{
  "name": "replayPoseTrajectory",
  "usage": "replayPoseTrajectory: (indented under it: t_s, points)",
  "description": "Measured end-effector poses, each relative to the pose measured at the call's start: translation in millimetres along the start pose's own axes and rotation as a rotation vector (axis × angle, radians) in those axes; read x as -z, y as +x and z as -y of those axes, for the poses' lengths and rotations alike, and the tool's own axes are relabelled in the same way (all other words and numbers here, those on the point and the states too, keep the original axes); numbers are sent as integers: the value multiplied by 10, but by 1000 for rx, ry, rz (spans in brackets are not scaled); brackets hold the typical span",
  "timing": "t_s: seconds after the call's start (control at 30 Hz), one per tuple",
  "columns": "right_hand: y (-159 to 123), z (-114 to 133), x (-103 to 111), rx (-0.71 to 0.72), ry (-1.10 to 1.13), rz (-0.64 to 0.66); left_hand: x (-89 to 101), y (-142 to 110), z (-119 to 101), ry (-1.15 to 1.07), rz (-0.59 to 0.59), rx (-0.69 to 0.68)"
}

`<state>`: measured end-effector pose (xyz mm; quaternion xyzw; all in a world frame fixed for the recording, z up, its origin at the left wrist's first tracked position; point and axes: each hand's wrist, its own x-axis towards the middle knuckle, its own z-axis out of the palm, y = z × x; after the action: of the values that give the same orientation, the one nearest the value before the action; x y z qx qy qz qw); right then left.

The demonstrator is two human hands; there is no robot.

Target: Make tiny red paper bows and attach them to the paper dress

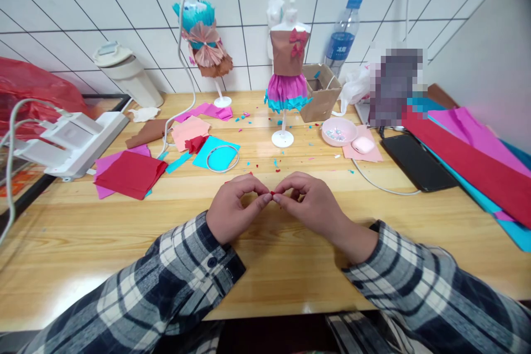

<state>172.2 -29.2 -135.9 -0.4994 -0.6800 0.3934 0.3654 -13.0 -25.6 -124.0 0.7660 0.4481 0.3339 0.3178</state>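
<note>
My left hand (239,206) and my right hand (316,206) meet fingertip to fingertip just above the table. Between them, both thumbs and forefingers pinch a tiny red paper piece (272,193), mostly hidden by the fingers. Straight ahead stands a small dress form (289,55) in a brown paper top with two red bows (297,42) and a pink and blue ruffled skirt (287,92). Farther left is a second dress form (206,38) dressed in blue, tan and brown paper. Small blue, red and pink scraps lie around the stands.
Red paper squares (130,174), a blue sheet (215,146) and a wire ring (223,167) lie left. A power strip (83,144) and tumbler (130,74) stand beyond. To the right are a bead dish (339,131), a phone (417,161), paper strips (473,160) and a bottle (343,36).
</note>
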Motion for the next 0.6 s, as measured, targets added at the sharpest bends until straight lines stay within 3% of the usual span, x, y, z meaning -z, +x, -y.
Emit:
replayPoseTrajectory:
  t_s: [0.23,0.4,0.5,0.6]
  points:
    - [-21,16,-41,18,-55,11,-51,-7,2,119,-76,-78]
    - [0,34,-8,-11,166,138,-27,-4,31,-95,-18,-11]
    - [64,-58,82,-31,172,27,0,5,70,-190,-11,66]
    - [131,-168,167,67,-46,-109,5,11,96,-199,-22,114]
